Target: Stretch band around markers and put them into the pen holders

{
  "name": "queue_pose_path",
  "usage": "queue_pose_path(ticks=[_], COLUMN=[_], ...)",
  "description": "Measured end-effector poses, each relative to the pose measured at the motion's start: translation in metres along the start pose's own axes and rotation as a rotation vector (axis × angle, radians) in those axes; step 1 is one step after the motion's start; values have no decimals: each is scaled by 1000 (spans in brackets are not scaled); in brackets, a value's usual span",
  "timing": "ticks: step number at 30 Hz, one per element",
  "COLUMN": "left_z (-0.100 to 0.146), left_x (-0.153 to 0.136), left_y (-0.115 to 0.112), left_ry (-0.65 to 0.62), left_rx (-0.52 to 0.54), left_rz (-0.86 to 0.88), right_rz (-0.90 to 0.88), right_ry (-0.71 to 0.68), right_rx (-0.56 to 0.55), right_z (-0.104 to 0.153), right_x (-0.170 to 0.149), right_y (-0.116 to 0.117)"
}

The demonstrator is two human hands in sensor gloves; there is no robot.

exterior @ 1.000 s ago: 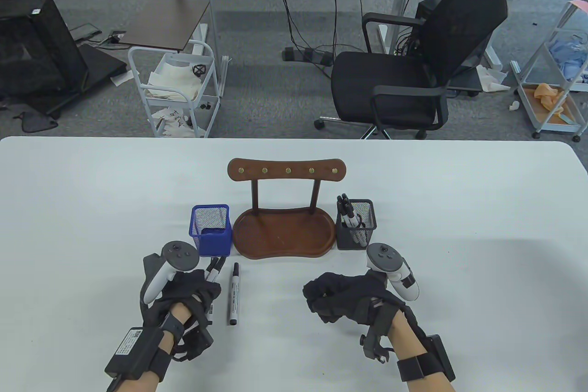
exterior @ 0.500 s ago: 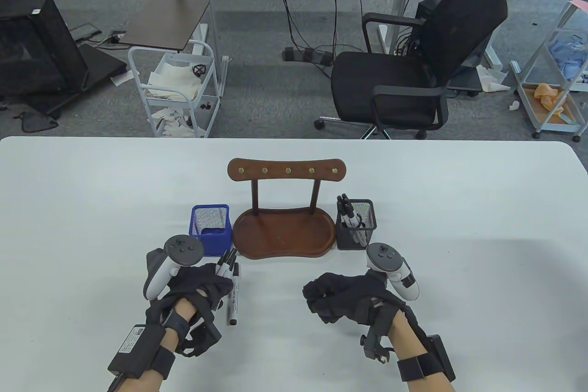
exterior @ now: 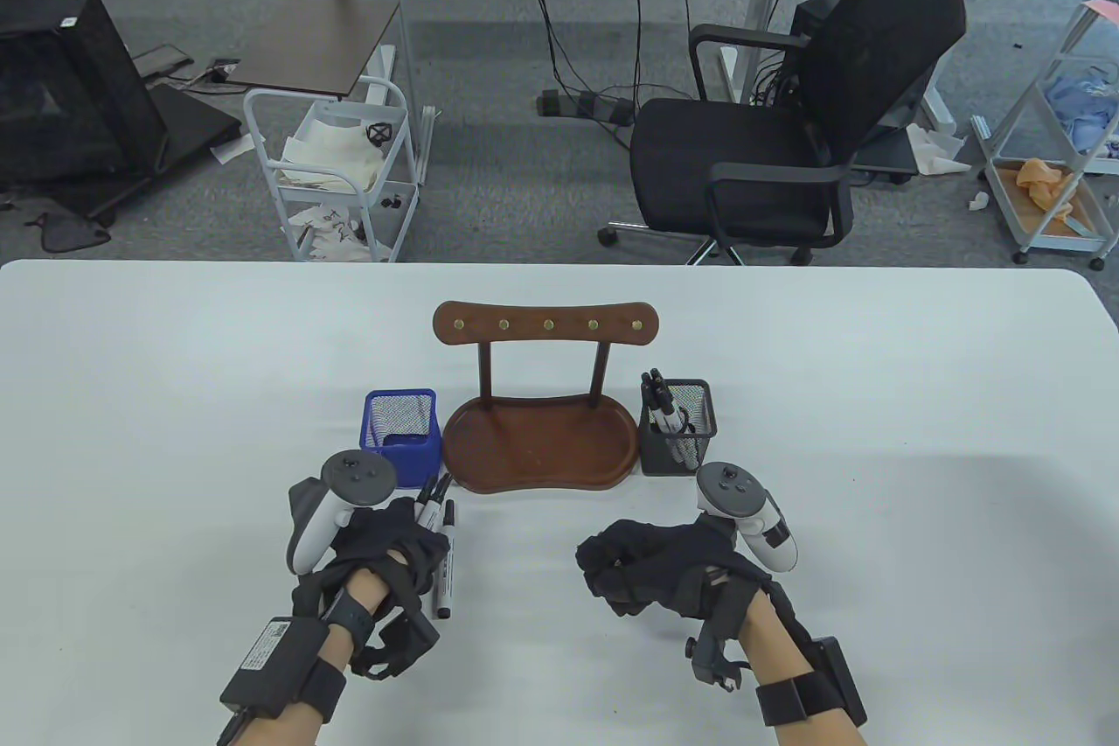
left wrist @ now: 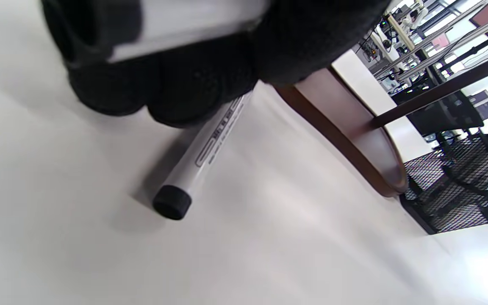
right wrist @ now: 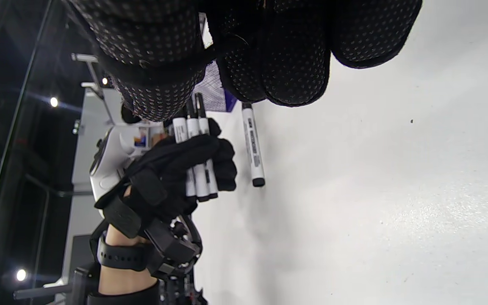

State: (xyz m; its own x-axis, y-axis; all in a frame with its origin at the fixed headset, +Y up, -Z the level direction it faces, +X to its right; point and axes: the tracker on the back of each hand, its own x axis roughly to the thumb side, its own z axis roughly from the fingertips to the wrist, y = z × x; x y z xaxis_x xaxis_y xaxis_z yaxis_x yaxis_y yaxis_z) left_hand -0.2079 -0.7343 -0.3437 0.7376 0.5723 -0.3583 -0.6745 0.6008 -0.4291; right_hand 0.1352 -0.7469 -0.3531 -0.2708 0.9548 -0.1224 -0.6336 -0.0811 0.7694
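Observation:
My left hand (exterior: 418, 543) grips a bundle of three black-and-white markers (right wrist: 191, 127), their caps pointing toward the blue mesh pen holder (exterior: 400, 435). A single loose marker (exterior: 446, 564) lies on the table right beside this hand's fingers; it also shows as the loose marker (left wrist: 210, 148) under the glove. My right hand (exterior: 612, 564) rests on the table to the right, fingers curled, and nothing shows in it. The black mesh pen holder (exterior: 677, 429) holds several markers. I see no band clearly.
A brown wooden stand (exterior: 539, 442) with a tray base and a peg rail stands between the two pen holders. White table surface (exterior: 874, 431) spreads to both sides. An office chair and carts stand on the floor beyond the far edge.
My left hand moved right and slightly forward with its markers, ending against the loose marker. The right hand stayed where it was.

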Motion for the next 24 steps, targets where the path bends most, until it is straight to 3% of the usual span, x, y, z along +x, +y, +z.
queue_pose_path(ticks=[7,24], left_z=[-8,-16], left_x=[9,19], left_y=[-13,-29], left_ry=[86,136], left_rx=[117,177], left_rz=[-155,-305], right_rz=[-3,3], right_ry=[-2,4], right_rx=[2,-5], right_z=[0,0], right_x=[0,-1], right_y=[0,-1])
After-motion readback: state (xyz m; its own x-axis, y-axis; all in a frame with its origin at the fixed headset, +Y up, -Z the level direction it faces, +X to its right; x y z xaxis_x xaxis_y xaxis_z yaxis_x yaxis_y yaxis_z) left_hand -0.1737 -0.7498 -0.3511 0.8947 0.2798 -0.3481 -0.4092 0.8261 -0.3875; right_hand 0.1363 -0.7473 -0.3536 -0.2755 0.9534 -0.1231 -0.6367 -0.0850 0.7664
